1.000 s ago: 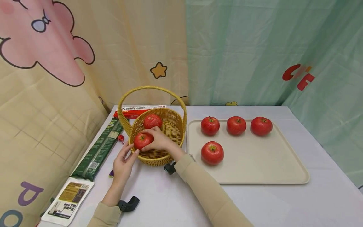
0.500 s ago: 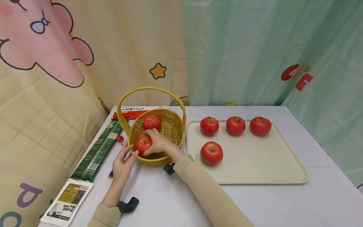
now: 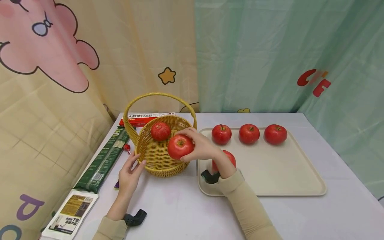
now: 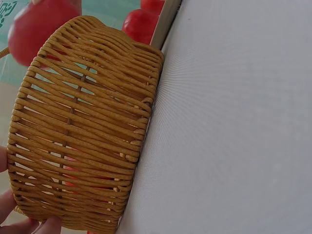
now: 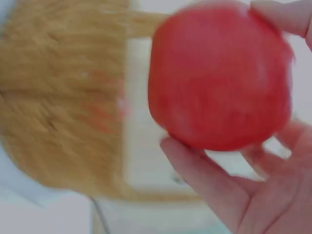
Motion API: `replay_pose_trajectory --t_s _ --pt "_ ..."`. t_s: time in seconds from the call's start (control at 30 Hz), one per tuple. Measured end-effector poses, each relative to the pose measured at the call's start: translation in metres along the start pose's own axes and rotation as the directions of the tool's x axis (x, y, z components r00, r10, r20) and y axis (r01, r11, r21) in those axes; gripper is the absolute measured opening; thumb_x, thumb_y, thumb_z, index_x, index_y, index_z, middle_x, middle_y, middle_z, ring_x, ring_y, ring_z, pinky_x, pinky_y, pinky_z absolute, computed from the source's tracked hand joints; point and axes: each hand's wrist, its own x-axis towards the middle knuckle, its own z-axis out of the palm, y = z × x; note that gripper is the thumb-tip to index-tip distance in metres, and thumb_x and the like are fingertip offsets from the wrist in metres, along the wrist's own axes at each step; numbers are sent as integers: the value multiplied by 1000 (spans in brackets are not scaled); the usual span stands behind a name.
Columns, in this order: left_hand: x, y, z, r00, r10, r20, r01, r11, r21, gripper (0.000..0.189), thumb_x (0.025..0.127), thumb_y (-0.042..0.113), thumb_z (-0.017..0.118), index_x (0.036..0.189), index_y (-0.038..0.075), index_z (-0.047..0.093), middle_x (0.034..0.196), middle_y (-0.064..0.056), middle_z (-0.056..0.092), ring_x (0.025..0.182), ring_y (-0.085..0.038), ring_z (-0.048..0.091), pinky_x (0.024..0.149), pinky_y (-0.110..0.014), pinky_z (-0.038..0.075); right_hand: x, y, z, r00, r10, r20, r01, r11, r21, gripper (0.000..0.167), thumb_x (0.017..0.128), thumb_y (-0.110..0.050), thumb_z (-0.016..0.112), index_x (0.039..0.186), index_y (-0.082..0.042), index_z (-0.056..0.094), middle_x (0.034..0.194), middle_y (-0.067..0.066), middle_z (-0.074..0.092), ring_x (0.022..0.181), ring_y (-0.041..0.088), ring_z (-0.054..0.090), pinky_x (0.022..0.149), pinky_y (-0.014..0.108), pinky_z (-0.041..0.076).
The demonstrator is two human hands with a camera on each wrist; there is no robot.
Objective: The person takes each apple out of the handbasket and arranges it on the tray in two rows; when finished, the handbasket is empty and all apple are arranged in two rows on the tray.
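My right hand point(image 3: 201, 146) grips a red apple point(image 3: 180, 147) over the right side of the yellow wicker basket point(image 3: 159, 172). In the right wrist view, fingers and thumb span this apple point(image 5: 219, 78) and the basket behind is blurred. Another apple point(image 3: 160, 131) lies inside the basket, at the back left. My left hand point(image 3: 129, 175) holds the basket's front-left rim; its fingertips show at the rim in the left wrist view, beside the woven wall point(image 4: 83, 131).
Right of the basket, a beige tray point(image 3: 279, 173) bears several apples, one partly hidden by my right wrist. Along the left lie a green packet point(image 3: 103, 160), a white pouch point(image 3: 70, 213) and a lollipop point(image 3: 127, 147). Behind the basket is a red-and-white pasta box point(image 3: 141, 120).
My right hand has lifted the apple from the basket's front left and carried it right, to above the right rim. My left hand stays at the rim.
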Motion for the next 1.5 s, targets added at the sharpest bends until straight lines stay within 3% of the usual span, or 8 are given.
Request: replay_pose_trajectory --t_s 0.13,0.27,0.53,0.83,1.07,1.3,1.5 --pt "1 1 1 1000 5 3 -5 1000 -6 39 88 5 64 124 -8 54 148 -13 33 137 -27 28 91 -10 41 -33 -3 -41 996 -76 -39 78 995 64 71 69 -17 81 131 -25 47 126 -7 44 111 14 47 85 35 52" --pt "1 1 0 1000 -3 7 3 1000 15 40 89 6 65 125 -8 54 148 -14 32 136 -28 28 90 -9 41 -64 6 -73 992 -100 -73 103 994 35 71 70 -14 81 131 -26 47 130 -7 42 113 14 46 86 38 51" --pt "1 0 -1 1000 -2 14 2 1000 17 40 89 7 64 125 -7 53 149 -15 31 137 -27 27 90 -8 40 -116 41 -114 995 15 -96 -18 999 -34 72 70 -13 82 132 -22 46 130 -3 42 114 19 44 83 38 53" --pt "0 1 -1 1000 -4 6 4 1000 28 40 89 8 65 125 -7 54 148 -14 31 136 -28 28 91 -10 41 -152 95 -118 985 171 11 -169 982 -80 69 68 -19 82 127 -17 45 124 6 46 112 29 43 79 36 53" --pt "-2 1 -1 1000 -5 1 5 1000 24 40 89 8 65 124 -7 54 148 -14 33 135 -29 31 91 -11 42 -171 118 -118 963 268 41 -262 959 -107 71 67 -20 83 126 -15 43 122 7 47 112 31 43 80 36 52" --pt "-1 1 -1 1000 -1 3 1 1000 14 40 89 8 64 125 -8 53 148 -13 33 135 -30 31 90 -10 42 -175 119 -123 952 294 78 -288 954 -87 73 65 -16 82 124 -10 41 122 10 46 112 33 42 79 34 51" --pt "-1 1 0 1000 19 0 -19 1000 18 39 89 6 63 124 -9 54 147 -16 34 134 -31 32 92 -11 41 -168 102 -130 933 340 115 -322 935 -146 72 69 -22 82 127 -5 44 125 14 47 114 38 43 82 39 52"
